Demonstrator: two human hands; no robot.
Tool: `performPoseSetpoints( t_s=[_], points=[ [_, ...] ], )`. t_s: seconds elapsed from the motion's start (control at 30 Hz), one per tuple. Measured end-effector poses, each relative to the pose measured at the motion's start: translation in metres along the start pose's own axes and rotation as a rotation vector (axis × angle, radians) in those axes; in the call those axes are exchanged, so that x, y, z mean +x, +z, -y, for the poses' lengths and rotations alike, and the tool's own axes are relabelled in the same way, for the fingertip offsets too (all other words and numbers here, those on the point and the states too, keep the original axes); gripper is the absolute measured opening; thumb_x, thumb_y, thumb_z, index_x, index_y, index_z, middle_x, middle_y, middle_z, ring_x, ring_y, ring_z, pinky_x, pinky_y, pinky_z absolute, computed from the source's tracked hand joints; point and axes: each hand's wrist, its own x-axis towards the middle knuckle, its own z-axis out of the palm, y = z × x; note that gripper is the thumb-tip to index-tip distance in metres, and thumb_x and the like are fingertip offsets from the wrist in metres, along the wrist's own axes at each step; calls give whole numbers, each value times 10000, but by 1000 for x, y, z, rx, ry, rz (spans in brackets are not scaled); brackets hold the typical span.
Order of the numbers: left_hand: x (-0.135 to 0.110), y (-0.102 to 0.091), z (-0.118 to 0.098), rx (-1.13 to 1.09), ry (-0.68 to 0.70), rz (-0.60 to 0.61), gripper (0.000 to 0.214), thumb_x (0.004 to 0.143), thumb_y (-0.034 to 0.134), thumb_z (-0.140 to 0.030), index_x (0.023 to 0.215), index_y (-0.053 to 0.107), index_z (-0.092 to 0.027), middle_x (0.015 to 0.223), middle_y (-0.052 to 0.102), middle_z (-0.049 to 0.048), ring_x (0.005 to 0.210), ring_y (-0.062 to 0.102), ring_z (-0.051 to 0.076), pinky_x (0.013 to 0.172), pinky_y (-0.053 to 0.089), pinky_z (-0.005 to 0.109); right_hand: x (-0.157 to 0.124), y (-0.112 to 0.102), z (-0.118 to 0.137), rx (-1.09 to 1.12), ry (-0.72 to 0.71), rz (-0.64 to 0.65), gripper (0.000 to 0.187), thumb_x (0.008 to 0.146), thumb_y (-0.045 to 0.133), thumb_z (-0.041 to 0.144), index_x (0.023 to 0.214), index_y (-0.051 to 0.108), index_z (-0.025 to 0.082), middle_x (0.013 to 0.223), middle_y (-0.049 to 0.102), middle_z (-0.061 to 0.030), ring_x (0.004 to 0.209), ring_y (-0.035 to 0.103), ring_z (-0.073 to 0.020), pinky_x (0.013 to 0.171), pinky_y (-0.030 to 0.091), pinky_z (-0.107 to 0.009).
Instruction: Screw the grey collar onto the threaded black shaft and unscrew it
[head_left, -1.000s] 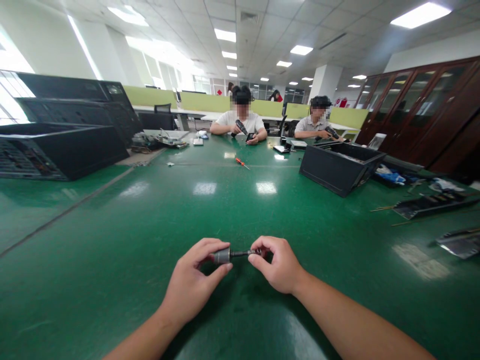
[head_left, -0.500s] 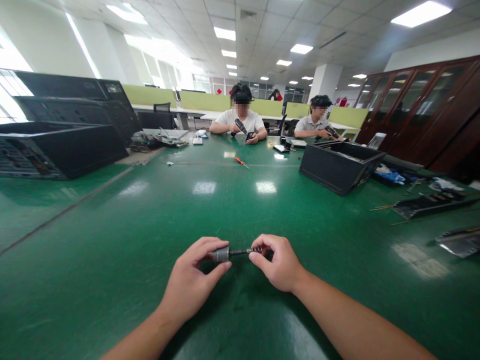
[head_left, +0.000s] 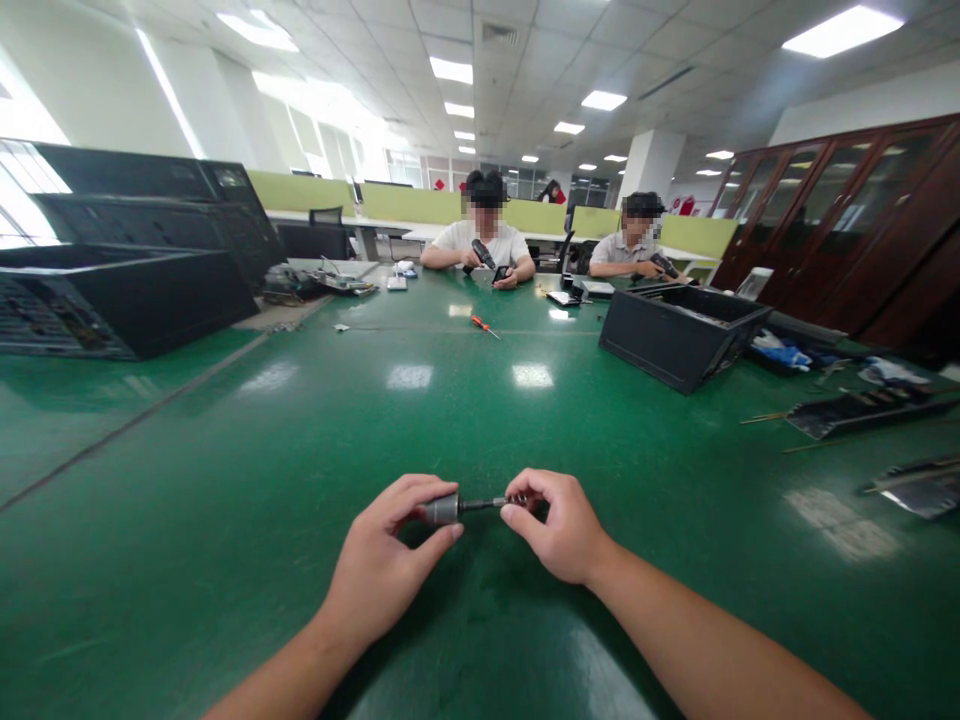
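A small grey metal cylinder (head_left: 444,508) with a thin dark shaft (head_left: 480,505) lies level just above or on the green tabletop; I cannot tell which. My left hand (head_left: 386,550) is closed around the cylinder, the fingers over its top and the thumb below. Between thumb and fingertips, my right hand (head_left: 559,525) pinches the shaft's far end. A dark ridged part (head_left: 517,499) like a coil or thread shows there, partly covered by the fingers. Whether the cylinder and shaft are one piece does not show.
On the green table (head_left: 337,420) lies an orange screwdriver (head_left: 482,325). Black computer cases stand left (head_left: 180,300) and right (head_left: 671,340). Metal parts (head_left: 862,410) lie at far right. Two persons (head_left: 484,245) sit across, each with a dark power tool.
Both hands keep their hold on the cylinder and shaft, almost unmoved. The view has shifted very slightly.
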Motion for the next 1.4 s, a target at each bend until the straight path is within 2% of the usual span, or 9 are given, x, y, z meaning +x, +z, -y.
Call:
performPoseSetpoints(
  t_s=[0.63,0.73,0.8,0.9,1.0,1.13,1.27,1.33,1.4],
  points=[
    [2,-1,-1,7,-24,-8,244,802,745,-294,1045,735,-281,1050,677,23,933,662,189,800,536,301,-1,0,0,7,-10,-3,71,787,661,233,775,664,163,657,619,4,598,552,-133,602,415,-247],
    [2,-2,-2,23,-39,-13,247,798,748,-323,1040,740,-275,1051,689,31,930,662,204,812,530,324,-3,-2,-2,100,-32,-57,107,788,626,238,711,629,165,612,596,6,567,530,-131,576,397,-249],
    [2,-4,-2,47,-57,-39,261,778,769,-360,1023,750,-271,1045,702,37,957,659,225,875,514,357,-3,-4,-2,222,-38,-139,209,812,559,258,621,576,175,550,556,6,526,504,-129,548,383,-253],
    [4,-5,-1,15,-177,-99,332,723,815,-432,996,764,-252,1006,729,50,952,661,247,921,495,387,0,-6,-3,385,8,-270,347,839,457,293,503,468,207,464,491,6,452,454,-121,497,358,-255],
    [8,-3,4,-264,-409,-220,462,682,840,-489,1046,749,-218,971,745,55,884,668,211,840,525,321,6,-5,-6,477,142,-346,440,876,420,371,460,360,238,401,450,10,385,415,-112,455,342,-258],
    [14,-2,6,-614,-588,-443,564,614,900,-432,1093,731,-186,962,733,34,766,637,112,706,529,185,12,2,-13,562,273,-285,464,869,485,475,489,370,234,394,448,31,336,413,-99,410,321,-246],
    [11,-28,0,-639,-635,-466,407,618,892,-295,989,764,-188,940,745,36,798,685,123,703,567,167,11,5,-13,573,271,-197,429,835,602,489,548,466,202,431,483,47,354,444,-88,404,323,-222],
    [-1,-55,1,-449,-615,-386,325,678,855,-299,981,777,-211,959,771,54,830,722,163,668,589,190,11,5,-11,582,256,-180,412,828,630,487,577,478,197,446,499,52,365,452,-83,412,339,-215],
    [-20,-86,4,-159,-501,-298,291,721,830,-329,992,784,-232,946,791,70,829,752,216,602,603,226,11,5,-8,589,246,-176,402,831,635,491,605,478,198,443,501,59,364,447,-80,415,349,-211]
  ],
)
